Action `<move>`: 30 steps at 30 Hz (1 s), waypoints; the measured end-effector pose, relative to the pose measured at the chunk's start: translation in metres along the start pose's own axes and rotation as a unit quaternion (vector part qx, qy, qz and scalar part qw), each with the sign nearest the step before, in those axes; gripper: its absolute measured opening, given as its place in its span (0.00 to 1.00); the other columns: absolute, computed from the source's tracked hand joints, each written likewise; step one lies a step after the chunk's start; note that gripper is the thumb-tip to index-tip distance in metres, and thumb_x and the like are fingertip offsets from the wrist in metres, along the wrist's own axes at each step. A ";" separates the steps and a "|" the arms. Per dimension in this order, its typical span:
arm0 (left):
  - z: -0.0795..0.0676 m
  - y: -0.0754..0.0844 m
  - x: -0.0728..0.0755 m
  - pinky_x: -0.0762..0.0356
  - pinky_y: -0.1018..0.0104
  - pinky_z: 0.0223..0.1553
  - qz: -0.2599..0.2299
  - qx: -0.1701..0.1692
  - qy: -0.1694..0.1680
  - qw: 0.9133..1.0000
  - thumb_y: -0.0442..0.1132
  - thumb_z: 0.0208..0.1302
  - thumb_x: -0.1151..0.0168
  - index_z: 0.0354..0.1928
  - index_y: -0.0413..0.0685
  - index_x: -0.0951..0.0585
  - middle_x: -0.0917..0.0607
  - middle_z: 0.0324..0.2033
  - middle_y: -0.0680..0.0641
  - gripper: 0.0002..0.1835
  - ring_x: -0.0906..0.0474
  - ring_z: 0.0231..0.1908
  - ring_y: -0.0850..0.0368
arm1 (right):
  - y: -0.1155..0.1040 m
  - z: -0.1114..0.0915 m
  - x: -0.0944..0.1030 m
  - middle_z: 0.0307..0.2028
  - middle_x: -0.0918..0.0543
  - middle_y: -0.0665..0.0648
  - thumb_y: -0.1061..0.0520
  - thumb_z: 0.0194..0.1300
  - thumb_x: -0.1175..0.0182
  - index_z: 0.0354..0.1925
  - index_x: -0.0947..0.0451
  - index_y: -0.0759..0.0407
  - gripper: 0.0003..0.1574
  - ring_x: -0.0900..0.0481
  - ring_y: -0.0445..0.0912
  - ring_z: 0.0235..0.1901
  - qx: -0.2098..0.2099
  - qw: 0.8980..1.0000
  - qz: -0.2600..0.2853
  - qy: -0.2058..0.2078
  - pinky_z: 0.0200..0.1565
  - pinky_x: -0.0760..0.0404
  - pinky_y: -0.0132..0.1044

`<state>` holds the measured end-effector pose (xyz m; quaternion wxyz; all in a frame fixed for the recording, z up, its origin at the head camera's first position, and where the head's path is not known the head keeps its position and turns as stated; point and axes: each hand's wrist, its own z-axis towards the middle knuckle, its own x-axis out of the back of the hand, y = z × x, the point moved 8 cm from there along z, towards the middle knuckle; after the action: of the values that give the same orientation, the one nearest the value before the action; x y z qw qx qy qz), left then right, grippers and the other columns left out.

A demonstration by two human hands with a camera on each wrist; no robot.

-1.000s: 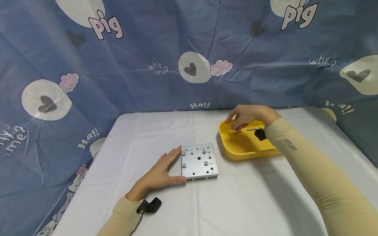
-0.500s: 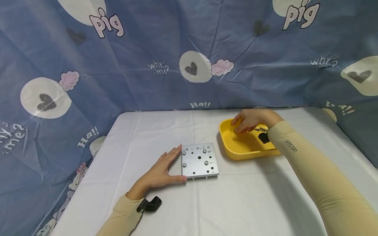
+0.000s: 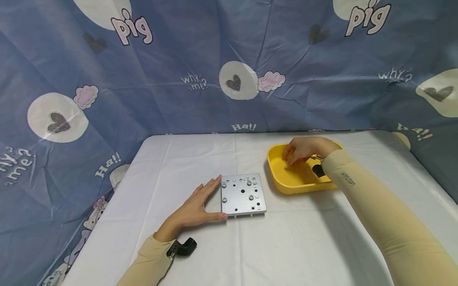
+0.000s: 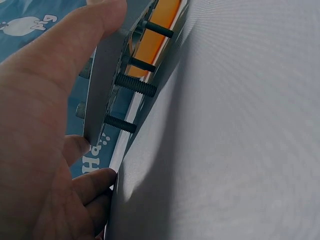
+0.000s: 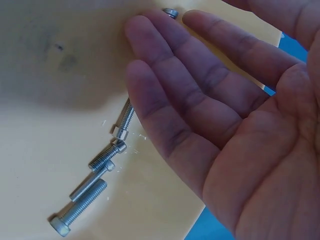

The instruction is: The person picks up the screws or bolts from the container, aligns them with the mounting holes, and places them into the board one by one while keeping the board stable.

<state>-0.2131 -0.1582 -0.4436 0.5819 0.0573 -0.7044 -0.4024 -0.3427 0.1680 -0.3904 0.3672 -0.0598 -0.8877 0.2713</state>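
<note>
A square silver metal plate (image 3: 239, 198) with several holes and several socket-head screws in it stands mid-table. In the left wrist view, threaded screw shanks (image 4: 135, 85) stick out from its underside. My left hand (image 3: 195, 208) holds its left side, thumb at the near corner and forefinger at the far corner. Inside the yellow tray (image 3: 291, 189), my right hand (image 3: 302, 151) reaches down with relaxed fingers. The right wrist view has one screw (image 5: 171, 12) right by the forefinger's tip. Several more screws (image 5: 82, 202) lie along the tray floor; one is partly hidden behind the fingers.
A white cloth (image 3: 200, 159) covers the table. Behind it hangs a blue printed curtain (image 3: 161, 71). The tray stands to the right of the plate, near the table's back edge. A black wrist device (image 3: 182, 247) is strapped to the left wrist.
My right hand has dropped lower into the yellow tray and shifted slightly right, its fingers drawing closer together. The left hand and the plate have kept their place.
</note>
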 end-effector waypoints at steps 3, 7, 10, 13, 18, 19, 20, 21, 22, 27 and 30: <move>0.001 0.000 0.000 0.60 0.37 0.87 0.000 0.001 -0.003 1.000 0.64 0.55 0.19 0.88 0.57 0.49 0.44 0.86 0.47 0.66 0.50 0.86 0.40 | 0.000 0.001 0.000 0.41 0.12 0.51 0.55 0.72 0.32 0.65 0.21 0.68 0.29 0.18 0.40 0.40 -0.005 1.000 0.000 0.002 0.47 0.16 0.35; 0.001 -0.001 0.000 0.61 0.37 0.87 -0.001 0.001 -0.005 1.000 0.64 0.55 0.19 0.88 0.58 0.50 0.45 0.86 0.47 0.66 0.51 0.86 0.41 | -0.001 0.001 0.000 0.41 0.12 0.50 0.56 0.72 0.32 0.62 0.18 0.68 0.25 0.19 0.39 0.38 -0.007 1.000 -0.001 0.005 0.45 0.18 0.31; 0.000 -0.001 0.000 0.61 0.37 0.87 -0.004 0.001 -0.004 1.000 0.64 0.55 0.19 0.88 0.57 0.50 0.45 0.86 0.48 0.66 0.51 0.86 0.40 | -0.002 0.001 0.000 0.38 0.12 0.50 0.57 0.73 0.32 0.59 0.16 0.68 0.22 0.20 0.39 0.36 -0.004 1.000 0.000 0.009 0.43 0.18 0.30; 0.000 -0.001 0.000 0.61 0.36 0.87 -0.006 0.000 -0.002 1.000 0.63 0.55 0.19 0.88 0.58 0.49 0.44 0.86 0.48 0.66 0.50 0.86 0.40 | -0.002 0.001 0.000 0.35 0.11 0.49 0.58 0.73 0.32 0.56 0.15 0.69 0.19 0.20 0.38 0.34 -0.002 1.000 0.002 0.013 0.41 0.17 0.29; 0.000 -0.001 0.000 0.60 0.36 0.87 -0.009 -0.001 0.001 1.000 0.63 0.55 0.19 0.88 0.58 0.49 0.44 0.86 0.47 0.66 0.50 0.86 0.39 | -0.002 0.001 -0.001 0.32 0.12 0.48 0.58 0.72 0.31 0.51 0.13 0.68 0.15 0.21 0.38 0.32 -0.005 1.000 -0.003 0.021 0.39 0.18 0.29; 0.000 0.000 0.000 0.61 0.36 0.87 -0.010 0.000 0.000 1.000 0.63 0.55 0.19 0.88 0.58 0.49 0.44 0.86 0.47 0.66 0.50 0.86 0.40 | -0.003 0.001 -0.001 0.31 0.13 0.48 0.59 0.71 0.30 0.49 0.13 0.68 0.14 0.21 0.38 0.31 -0.004 1.000 -0.006 0.022 0.38 0.19 0.28; 0.000 0.000 0.000 0.61 0.36 0.87 -0.010 0.000 0.000 1.000 0.62 0.55 0.19 0.88 0.58 0.49 0.44 0.86 0.47 0.66 0.50 0.86 0.40 | -0.003 0.001 -0.001 0.30 0.14 0.47 0.59 0.71 0.30 0.48 0.13 0.67 0.13 0.22 0.38 0.31 -0.002 1.000 -0.007 0.023 0.37 0.20 0.28; 0.000 0.000 0.001 0.61 0.36 0.87 -0.011 0.000 -0.001 1.000 0.62 0.55 0.19 0.88 0.58 0.49 0.44 0.86 0.47 0.66 0.50 0.86 0.40 | -0.003 0.001 -0.002 0.29 0.16 0.46 0.59 0.70 0.30 0.46 0.13 0.67 0.12 0.23 0.38 0.30 0.001 1.000 -0.011 0.023 0.36 0.21 0.27; 0.000 0.001 0.001 0.61 0.37 0.87 -0.011 0.000 -0.001 1.000 0.62 0.55 0.19 0.88 0.58 0.49 0.44 0.86 0.47 0.66 0.50 0.86 0.40 | -0.003 0.001 -0.002 0.27 0.17 0.46 0.59 0.70 0.29 0.45 0.13 0.67 0.11 0.24 0.38 0.29 0.003 1.000 -0.014 0.023 0.35 0.23 0.27; 0.000 0.001 0.002 0.60 0.36 0.87 -0.009 -0.002 -0.002 1.000 0.62 0.55 0.18 0.88 0.57 0.48 0.43 0.86 0.46 0.66 0.49 0.86 0.39 | -0.003 0.000 -0.003 0.21 0.23 0.44 0.62 0.66 0.29 0.41 0.11 0.66 0.07 0.30 0.37 0.25 0.015 0.999 -0.041 0.018 0.30 0.32 0.25; 0.000 0.002 0.003 0.60 0.36 0.87 -0.008 -0.004 -0.001 1.000 0.62 0.54 0.18 0.88 0.57 0.48 0.43 0.86 0.46 0.66 0.49 0.86 0.39 | 0.000 -0.002 -0.003 0.21 0.23 0.45 0.63 0.65 0.28 0.40 0.11 0.65 0.06 0.30 0.37 0.25 0.002 0.999 -0.040 0.020 0.30 0.30 0.26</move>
<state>-0.2131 -0.1584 -0.4405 0.5781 0.0601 -0.7031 -0.4098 -0.3388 0.1677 -0.3908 0.3955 -0.0294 -0.8812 0.2573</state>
